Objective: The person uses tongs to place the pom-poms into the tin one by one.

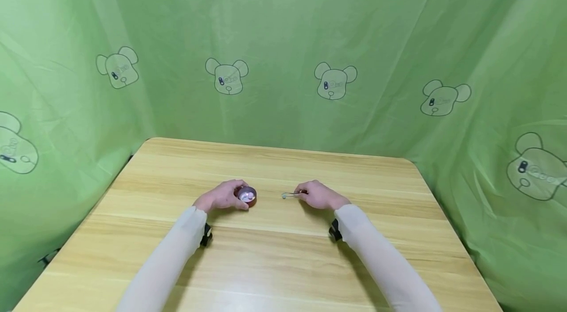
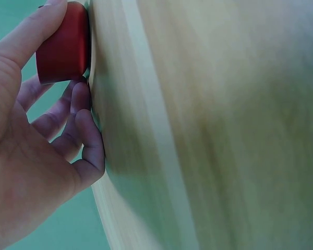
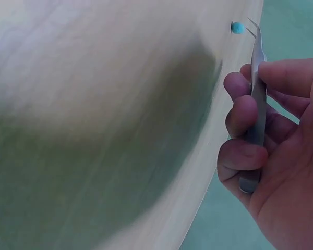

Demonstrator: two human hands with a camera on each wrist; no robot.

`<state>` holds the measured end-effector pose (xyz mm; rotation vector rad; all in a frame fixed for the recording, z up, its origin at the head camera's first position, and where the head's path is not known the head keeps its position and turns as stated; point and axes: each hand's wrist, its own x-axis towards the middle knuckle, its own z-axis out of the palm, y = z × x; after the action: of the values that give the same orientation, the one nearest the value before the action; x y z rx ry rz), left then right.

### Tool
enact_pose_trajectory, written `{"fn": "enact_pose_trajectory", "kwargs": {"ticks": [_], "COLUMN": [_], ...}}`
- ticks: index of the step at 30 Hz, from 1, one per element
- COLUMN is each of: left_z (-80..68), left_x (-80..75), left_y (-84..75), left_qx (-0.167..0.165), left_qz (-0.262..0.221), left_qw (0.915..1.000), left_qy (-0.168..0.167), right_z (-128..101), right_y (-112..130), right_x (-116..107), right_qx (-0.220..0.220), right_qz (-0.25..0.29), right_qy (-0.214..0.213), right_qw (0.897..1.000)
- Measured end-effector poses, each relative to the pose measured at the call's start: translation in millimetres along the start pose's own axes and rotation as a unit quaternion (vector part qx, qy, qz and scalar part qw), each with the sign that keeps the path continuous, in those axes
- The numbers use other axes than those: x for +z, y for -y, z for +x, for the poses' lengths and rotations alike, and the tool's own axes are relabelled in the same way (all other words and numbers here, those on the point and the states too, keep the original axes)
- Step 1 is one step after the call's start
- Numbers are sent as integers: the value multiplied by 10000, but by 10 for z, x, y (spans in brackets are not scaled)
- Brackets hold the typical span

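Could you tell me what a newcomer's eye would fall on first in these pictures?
Probably the two hands near the middle of the wooden table: the left hand grips a small red dish with pale pieces inside, and the right hand pinches metal tweezers whose tips sit beside a tiny teal bead. Behind everything hangs a bright green curtain printed with cartoon bear heads.

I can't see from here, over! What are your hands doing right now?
Left hand grips the small red dish. Right hand pinches tweezers, tips beside a tiny teal bead on the table. Nothing between them.
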<state>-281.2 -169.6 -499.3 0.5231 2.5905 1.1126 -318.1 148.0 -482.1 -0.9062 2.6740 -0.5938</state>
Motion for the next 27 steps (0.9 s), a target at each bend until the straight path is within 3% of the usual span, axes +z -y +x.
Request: {"fn": "enact_pose_trajectory", "kwargs": {"ticks": [27], "left_z": [9], "left_x": [-2], "left_y": [16], "left_qx": [-17], "left_qz": [36], "left_qw": [10000], "left_qy": [6], "right_z": [-45], "right_y": [-51], "right_x": [28], "right_qx": [110], "right_qz": [-59], "right_qy": [-1], "right_qw": [9999]}}
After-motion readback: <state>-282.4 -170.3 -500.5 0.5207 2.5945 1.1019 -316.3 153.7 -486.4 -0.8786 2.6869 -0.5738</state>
